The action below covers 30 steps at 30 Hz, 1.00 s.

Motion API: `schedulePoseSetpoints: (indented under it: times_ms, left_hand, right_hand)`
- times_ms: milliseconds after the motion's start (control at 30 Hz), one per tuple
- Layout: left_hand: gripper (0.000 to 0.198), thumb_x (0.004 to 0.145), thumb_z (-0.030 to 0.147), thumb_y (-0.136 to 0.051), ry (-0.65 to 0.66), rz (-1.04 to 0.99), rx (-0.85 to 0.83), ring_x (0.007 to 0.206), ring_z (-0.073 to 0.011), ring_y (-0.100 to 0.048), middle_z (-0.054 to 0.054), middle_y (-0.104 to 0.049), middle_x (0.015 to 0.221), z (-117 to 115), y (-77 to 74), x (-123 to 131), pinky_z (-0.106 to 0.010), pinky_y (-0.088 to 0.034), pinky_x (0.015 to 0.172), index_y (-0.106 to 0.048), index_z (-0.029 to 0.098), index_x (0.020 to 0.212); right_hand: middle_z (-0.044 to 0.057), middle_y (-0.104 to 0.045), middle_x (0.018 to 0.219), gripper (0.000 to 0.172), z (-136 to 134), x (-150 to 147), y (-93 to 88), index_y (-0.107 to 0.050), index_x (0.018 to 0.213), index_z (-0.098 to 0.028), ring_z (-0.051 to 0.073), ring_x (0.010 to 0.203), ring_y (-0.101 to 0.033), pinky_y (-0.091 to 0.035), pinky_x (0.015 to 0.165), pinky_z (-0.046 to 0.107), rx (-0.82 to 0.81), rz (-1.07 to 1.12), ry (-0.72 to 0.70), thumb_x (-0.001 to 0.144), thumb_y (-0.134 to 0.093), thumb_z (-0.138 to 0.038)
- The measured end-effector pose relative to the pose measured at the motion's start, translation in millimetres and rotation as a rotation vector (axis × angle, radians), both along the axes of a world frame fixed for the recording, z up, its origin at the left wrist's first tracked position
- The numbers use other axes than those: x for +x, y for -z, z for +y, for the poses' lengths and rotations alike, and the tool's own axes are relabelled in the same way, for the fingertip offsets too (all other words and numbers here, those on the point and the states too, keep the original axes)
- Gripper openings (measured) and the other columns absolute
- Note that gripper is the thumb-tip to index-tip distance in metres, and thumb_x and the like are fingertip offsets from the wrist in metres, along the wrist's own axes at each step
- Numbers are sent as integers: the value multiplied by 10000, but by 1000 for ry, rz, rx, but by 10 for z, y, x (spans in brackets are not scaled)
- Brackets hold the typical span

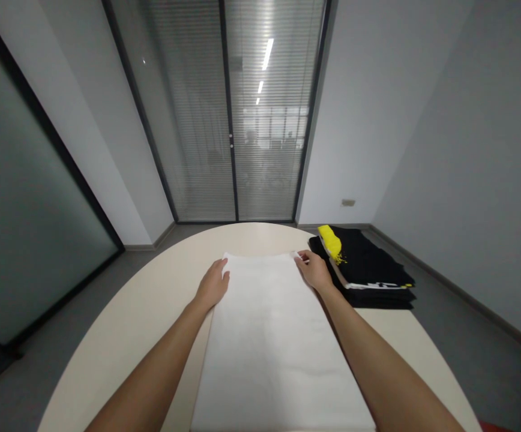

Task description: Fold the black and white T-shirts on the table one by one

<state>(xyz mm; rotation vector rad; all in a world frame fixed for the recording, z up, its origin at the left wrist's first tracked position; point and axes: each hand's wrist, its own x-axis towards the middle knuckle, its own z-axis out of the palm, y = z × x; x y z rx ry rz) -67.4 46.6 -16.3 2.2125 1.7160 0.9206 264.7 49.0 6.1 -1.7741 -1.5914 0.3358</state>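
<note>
A white cloth, folded into a long rectangle, lies flat on a round cream table and runs from the near edge toward the far side. My left hand rests at its far left corner, fingers curled on the edge. At the far right corner, my right hand pinches the cloth's edge. Both forearms lie along the cloth's sides.
A stack of folded black garments with a yellow patch and a white layer sits on the table's far right. Beyond the table are glass doors with blinds, grey walls and grey floor.
</note>
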Motion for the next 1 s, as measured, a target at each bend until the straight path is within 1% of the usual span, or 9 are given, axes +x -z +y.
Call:
schedulePoseSetpoints:
  times_ms: [133, 233, 333, 400, 500, 567, 667, 733, 1000]
  left_hand:
    - [468, 909, 186, -523, -55, 48, -18, 1442, -335, -398, -240, -416, 1537, -79, -79, 51, -467, -329, 1196, -560, 45, 1353]
    - [513, 920, 257, -541, -110, 178, -53, 1469, -401, -326, -268, -263, 1611, -239, -220, 156, -515, -352, 1161, -539, 37, 1383]
    - [554, 961, 351, -490, -50, 307, -76, 1469, -381, -333, -233, -296, 1612, -443, -351, 310, -496, -332, 1166, -500, 77, 1442]
    - [623, 980, 446, -448, -5, 344, -149, 1475, -386, -320, -220, -312, 1610, -564, -385, 408, -510, -296, 1178, -438, 104, 1501]
    - [696, 988, 544, -388, 30, 391, -267, 1503, -435, -212, -199, -253, 1635, -680, -350, 493, -584, -229, 1181, -342, 160, 1567]
    - [703, 993, 559, -359, 45, 414, -273, 1512, -451, -143, -186, -203, 1650, -710, -305, 507, -612, -203, 1178, -312, 176, 1581]
    - [708, 1000, 571, -338, 51, 412, -242, 1517, -443, -123, -188, -189, 1652, -712, -254, 497, -605, -208, 1181, -303, 171, 1584]
    - [704, 1003, 568, -341, 46, 412, -224, 1517, -441, -128, -190, -199, 1650, -708, -237, 491, -599, -212, 1184, -311, 167, 1581]
    - [667, 1009, 545, -351, 38, 409, -153, 1513, -432, -174, -172, -243, 1643, -745, -218, 480, -598, -223, 1186, -345, 186, 1570]
  right_hand:
    - [62, -733, 974, 274, -27, -16, -11, -666, 1158, -193, 191, 851, -671, -457, 740, 265, -44, -52, 5, 929, -566, -306]
    - [114, -696, 1124, 418, -50, -48, -83, -588, 1311, -160, 225, 999, -653, -471, 863, 300, -16, -142, 9, 907, -584, -266]
    - [166, -613, 1281, 437, -99, -144, -239, -602, 1320, -146, 263, 1157, -594, -436, 1006, 345, 15, -248, -21, 908, -576, -292]
    - [168, -589, 1324, 426, -167, -260, -361, -633, 1297, -163, 281, 1220, -558, -401, 1068, 377, -55, -298, -111, 920, -560, -347]
    - [159, -515, 1456, 605, -322, -490, -490, -543, 1424, -194, 332, 1344, -465, -354, 1121, 455, -279, -353, -339, 899, -578, -491]
    - [157, -338, 1604, 808, -432, -643, -506, -391, 1543, -216, 399, 1464, -293, -274, 1156, 559, -463, -409, -446, 870, -561, -628]
    - [103, 17, 1692, 970, -546, -806, -437, -92, 1627, -261, 415, 1532, 41, -59, 1176, 670, -646, -478, -448, 870, -431, -762]
    - [59, 135, 1677, 969, -577, -852, -370, 14, 1621, -282, 374, 1521, 159, 43, 1178, 658, -667, -492, -423, 880, -344, -793]
    - [33, 149, 1674, 965, -577, -766, -304, 20, 1615, -322, 342, 1517, 190, 68, 1184, 634, -619, -487, -469, 865, -329, -818]
